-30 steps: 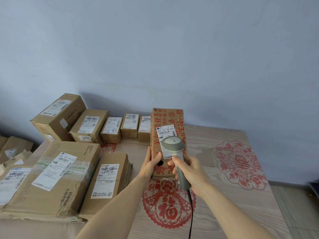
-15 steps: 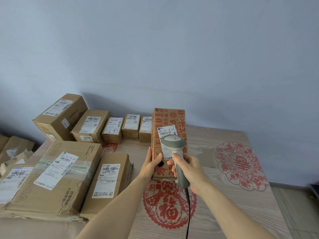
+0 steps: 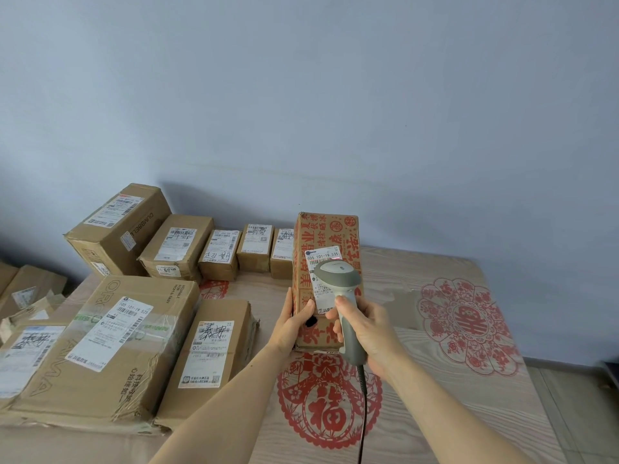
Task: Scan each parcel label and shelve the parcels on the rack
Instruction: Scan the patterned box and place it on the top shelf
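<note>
Label reads "505 101-19 535".

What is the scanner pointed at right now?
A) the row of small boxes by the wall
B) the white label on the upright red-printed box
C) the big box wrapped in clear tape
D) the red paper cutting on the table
B: the right hand aims the scanner at the white label on the upright red-printed box, which the left hand steadies.

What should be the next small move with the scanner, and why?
Probably keep the scanner aimed at the white label briefly, then lower it. The right hand grips its handle, its head is close over the label, and a faint red glow shows there. The left hand holds the red-printed parcel upright on the table.
</note>
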Motion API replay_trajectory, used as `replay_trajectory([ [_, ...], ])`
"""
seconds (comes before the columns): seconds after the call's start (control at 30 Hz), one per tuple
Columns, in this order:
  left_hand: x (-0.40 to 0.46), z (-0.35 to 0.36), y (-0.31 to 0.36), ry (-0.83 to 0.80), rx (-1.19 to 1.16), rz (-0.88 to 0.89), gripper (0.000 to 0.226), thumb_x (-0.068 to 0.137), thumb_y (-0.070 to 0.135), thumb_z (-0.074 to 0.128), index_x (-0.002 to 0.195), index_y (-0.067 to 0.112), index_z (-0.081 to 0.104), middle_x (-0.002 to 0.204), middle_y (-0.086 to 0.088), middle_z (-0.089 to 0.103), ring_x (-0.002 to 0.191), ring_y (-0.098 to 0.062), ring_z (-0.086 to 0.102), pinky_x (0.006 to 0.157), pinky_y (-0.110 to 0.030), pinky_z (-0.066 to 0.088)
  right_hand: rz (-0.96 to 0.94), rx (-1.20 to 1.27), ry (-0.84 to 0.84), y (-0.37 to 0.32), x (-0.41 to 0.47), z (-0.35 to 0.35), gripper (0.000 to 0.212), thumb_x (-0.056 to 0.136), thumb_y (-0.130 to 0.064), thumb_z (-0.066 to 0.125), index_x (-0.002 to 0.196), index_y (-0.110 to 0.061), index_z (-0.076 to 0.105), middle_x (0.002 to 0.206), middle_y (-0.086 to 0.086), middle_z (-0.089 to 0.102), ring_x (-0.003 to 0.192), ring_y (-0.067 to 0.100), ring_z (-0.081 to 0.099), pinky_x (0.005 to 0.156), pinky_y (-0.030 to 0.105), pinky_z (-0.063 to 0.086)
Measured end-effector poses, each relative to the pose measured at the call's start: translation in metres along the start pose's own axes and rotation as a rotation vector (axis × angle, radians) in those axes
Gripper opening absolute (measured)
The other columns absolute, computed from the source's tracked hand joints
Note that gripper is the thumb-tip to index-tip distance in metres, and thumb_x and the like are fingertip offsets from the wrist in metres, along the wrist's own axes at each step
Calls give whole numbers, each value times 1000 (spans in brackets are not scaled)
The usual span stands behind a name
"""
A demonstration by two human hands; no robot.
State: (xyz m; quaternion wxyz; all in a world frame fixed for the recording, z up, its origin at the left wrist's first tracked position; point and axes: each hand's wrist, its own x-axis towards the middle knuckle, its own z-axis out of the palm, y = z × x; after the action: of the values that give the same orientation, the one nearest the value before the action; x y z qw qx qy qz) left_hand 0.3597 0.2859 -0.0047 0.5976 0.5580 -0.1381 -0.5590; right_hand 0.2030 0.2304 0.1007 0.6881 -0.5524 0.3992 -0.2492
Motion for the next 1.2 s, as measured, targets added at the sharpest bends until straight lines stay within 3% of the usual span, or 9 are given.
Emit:
replay_trajectory([
  [0.33, 1, -3, 3, 23, 22, 19, 108, 76, 55, 80, 160, 47, 12, 142, -1, 60, 119, -25, 67, 103, -52, 52, 4, 14, 5, 0, 3, 3, 29, 95, -30, 68, 94, -1, 70, 83, 8, 76, 60, 16, 61, 60, 29, 52],
  [0.47, -7, -2, 11, 51, 53, 43, 79, 92, 45, 68, 155, 50, 19, 135, 4, 62, 115, -19, 67, 85, -41, 57, -8, 24, -2, -5, 6, 5, 29, 94, -31, 68, 101, -3, 71, 84, 7, 76, 62, 15, 62, 59, 29, 54],
  [0.53, -8, -4, 16, 58, 56, 62, 74, 93, 44, 68, 152, 51, 23, 135, 5, 62, 116, -19, 67, 90, -43, 57, -25, 22, -10, -7, 8, 5, 28, 95, -31, 68, 106, -6, 70, 85, 6, 76, 63, 14, 63, 61, 30, 55],
  [0.6, -8, -8, 21, 63, 47, 97, 84, 87, 49, 75, 154, 50, 24, 139, 4, 62, 120, -22, 66, 101, -51, 54, -41, 20, -17, -11, 10, 5, 28, 95, -32, 67, 110, -8, 69, 84, 5, 75, 65, 15, 63, 62, 30, 54],
  [0.7, -12, -12, 30, 81, 18, 125, 98, 74, 58, 81, 154, 55, 24, 141, 5, 62, 119, -24, 68, 101, -54, 54, -87, -5, -45, -19, 13, 4, 26, 93, -37, 68, 113, -20, 67, 87, 5, 72, 66, 15, 62, 66, 32, 53],
  [0.87, -32, -12, 50, 114, -47, 236, 107, 68, 61, 87, 155, 52, 24, 139, 5, 64, 121, -24, 67, 105, -53, 51, -171, -115, -44, -36, 15, 4, 31, 79, -27, 86, 98, -18, 63, 67, -3, 59, 59, 12, 56, 61, 27, 49],
  [0.97, -54, -14, 64, 169, -88, 323, 88, 74, 52, 85, 148, 45, 38, 130, 9, 70, 119, -24, 68, 105, -53, 51, -220, -180, 1, -42, 17, 9, 36, 72, -23, 91, 90, -18, 60, 66, -3, 59, 59, 15, 57, 64, 37, 53],
  [1.1, -91, -24, 82, 252, -122, 396, 60, 91, 43, 70, 142, 54, 39, 129, 5, 71, 115, -26, 70, 89, -47, 60, -299, -227, 1, -55, 11, 31, 43, 70, -23, 92, 98, -22, 60, 89, -5, 67, 76, 17, 67, 72, 38, 56],
  [1.2, -120, -43, 96, 350, -117, 400, 74, 84, 58, 73, 144, 63, 30, 132, 3, 68, 111, -27, 72, 70, -39, 62, -338, -222, -53, -59, 7, 57, 58, 66, -23, 95, 113, -23, 60, 98, -10, 68, 90, 15, 69, 80, 39, 57],
])
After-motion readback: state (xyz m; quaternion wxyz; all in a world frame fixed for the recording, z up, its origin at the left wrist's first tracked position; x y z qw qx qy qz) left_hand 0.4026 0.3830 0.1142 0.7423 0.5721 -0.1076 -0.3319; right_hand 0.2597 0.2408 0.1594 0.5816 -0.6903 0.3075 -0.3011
